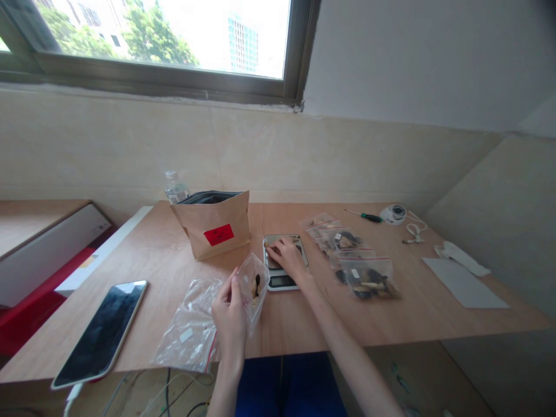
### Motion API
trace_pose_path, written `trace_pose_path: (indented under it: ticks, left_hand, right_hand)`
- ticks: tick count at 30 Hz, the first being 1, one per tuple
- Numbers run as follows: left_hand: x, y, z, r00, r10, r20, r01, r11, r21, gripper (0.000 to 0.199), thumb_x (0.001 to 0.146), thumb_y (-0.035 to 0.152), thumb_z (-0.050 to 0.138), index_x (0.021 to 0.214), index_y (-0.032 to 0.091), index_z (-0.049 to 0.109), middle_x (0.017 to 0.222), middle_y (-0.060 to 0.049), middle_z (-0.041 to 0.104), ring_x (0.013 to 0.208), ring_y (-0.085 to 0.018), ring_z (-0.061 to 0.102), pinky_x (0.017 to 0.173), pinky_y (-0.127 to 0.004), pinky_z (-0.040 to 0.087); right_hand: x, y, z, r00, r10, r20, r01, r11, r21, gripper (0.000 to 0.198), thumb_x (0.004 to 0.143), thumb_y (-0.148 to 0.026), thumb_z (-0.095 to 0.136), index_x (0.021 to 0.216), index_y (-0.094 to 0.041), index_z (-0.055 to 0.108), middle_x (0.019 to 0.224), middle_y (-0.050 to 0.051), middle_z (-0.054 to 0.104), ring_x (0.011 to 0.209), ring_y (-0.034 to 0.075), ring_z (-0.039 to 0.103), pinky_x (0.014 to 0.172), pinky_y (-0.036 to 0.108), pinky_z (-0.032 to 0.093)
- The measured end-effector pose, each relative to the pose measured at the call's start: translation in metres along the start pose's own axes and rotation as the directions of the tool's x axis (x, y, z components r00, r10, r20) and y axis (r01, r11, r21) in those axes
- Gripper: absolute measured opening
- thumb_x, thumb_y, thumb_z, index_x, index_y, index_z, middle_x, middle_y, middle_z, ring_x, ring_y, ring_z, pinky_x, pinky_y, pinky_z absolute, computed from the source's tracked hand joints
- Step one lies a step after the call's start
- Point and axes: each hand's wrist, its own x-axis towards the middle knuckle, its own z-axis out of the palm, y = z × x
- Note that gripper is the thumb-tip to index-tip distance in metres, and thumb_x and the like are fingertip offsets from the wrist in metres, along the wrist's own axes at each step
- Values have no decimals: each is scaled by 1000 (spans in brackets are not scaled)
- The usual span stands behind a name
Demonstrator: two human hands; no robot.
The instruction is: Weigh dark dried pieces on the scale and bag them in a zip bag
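My left hand (230, 304) is closed on the edge of a small clear zip bag (249, 289), held tilted above the table. Tan and dark dried pieces, apparently mushroom, lie inside it. To its right, my right hand (287, 256) reaches over the steel pan of a small digital scale (273, 238). Its bent fingers are closed on a brown dried mushroom piece (267, 245) at the pan's left side; they partly hide it. More dark bits show at the pan's right edge. The scale's display (281, 281) is too small to read.
A brown paper pouch (217, 231) with a red label stands open behind. Empty clear bags (186, 330) lie left, beside a large phone (104, 330). Several filled zip bags (369, 281) lie right, with a screwdriver (371, 218), white camera (394, 214), cable (414, 233) and paper (464, 284).
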Motion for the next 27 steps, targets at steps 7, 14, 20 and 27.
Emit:
trace_pose_path:
  ticks: [7, 14, 20, 27]
  left_hand:
    - [0, 3, 1, 999, -42, -1, 42, 999, 33, 49, 82, 42, 50, 114, 9, 65, 91, -10, 71, 81, -23, 64, 75, -34, 48]
    - [-1, 3, 9, 998, 36, 47, -38, 999, 34, 44, 85, 40, 49, 115, 12, 65, 115, -15, 65, 106, -27, 59, 90, -38, 44]
    - [-3, 0, 12, 994, 97, 58, -101, 992, 76, 44, 86, 41, 46, 114, 13, 65, 116, -15, 64, 106, -26, 59, 91, -37, 43]
    - [2, 1, 4, 999, 11, 36, -14, 996, 90, 49, 85, 41, 45, 118, 10, 62, 97, -12, 70, 89, -24, 63, 83, -35, 46]
  right_hand:
    - [2, -13, -15, 962, 214, -170, -138, 918, 372, 27, 86, -36, 54, 71, -16, 64, 75, 5, 62, 76, 16, 58, 74, 27, 43]
    - [-1, -61, -70, 944, 206, 257, -328, 669, 667, 37, 80, -49, 55, 72, -15, 64, 63, -1, 62, 55, 10, 54, 50, 20, 38]
    - [-10, -90, -78, 946, 223, 236, -315, 810, 494, 24, 83, -38, 55, 79, -16, 64, 75, 4, 67, 70, 14, 61, 64, 23, 44]
    - [-10, -38, -50, 954, 267, -138, -191, 893, 408, 24, 88, -30, 44, 92, -16, 64, 99, 10, 64, 98, 20, 57, 88, 33, 43]
